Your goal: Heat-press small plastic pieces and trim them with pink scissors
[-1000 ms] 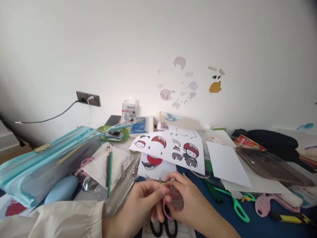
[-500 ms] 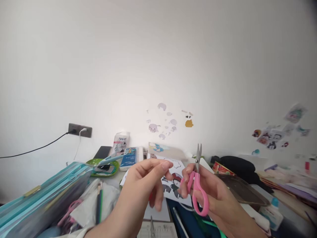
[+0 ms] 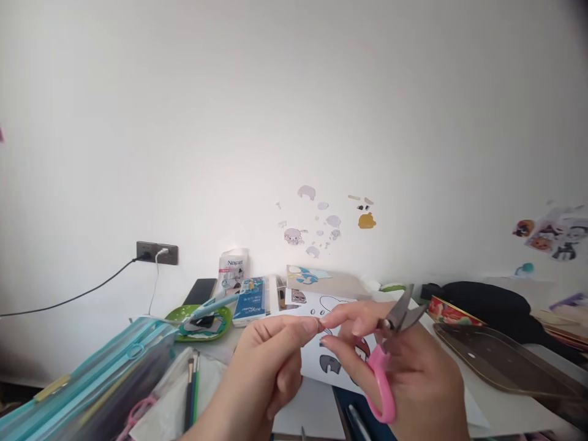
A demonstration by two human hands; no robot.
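My left hand [image 3: 280, 355] is closed, thumb and index finger pinched on something too small to make out. Its tip meets the fingertips of my right hand [image 3: 399, 361], whose index finger and thumb reach toward that pinch. Pink-handled scissors [image 3: 382, 383] hang in my right hand, blades apart and pointing up and to the right. Behind both hands lies a white printed sheet [image 3: 316, 364] with black, grey and red drawings, partly covered by my fingers.
At left are a teal zip pouch [image 3: 133, 352], brushes [image 3: 190, 389] and a green tray [image 3: 225, 318]. A blue box [image 3: 250, 300] stands behind. A brown translucent tray [image 3: 496, 358] and a black item [image 3: 487, 300] lie at right. Cutouts stick to the wall [image 3: 321, 110].
My right hand has moved left to meet my left fingertips. The scissors have tilted right and their blades have spread. The view has shifted slightly.
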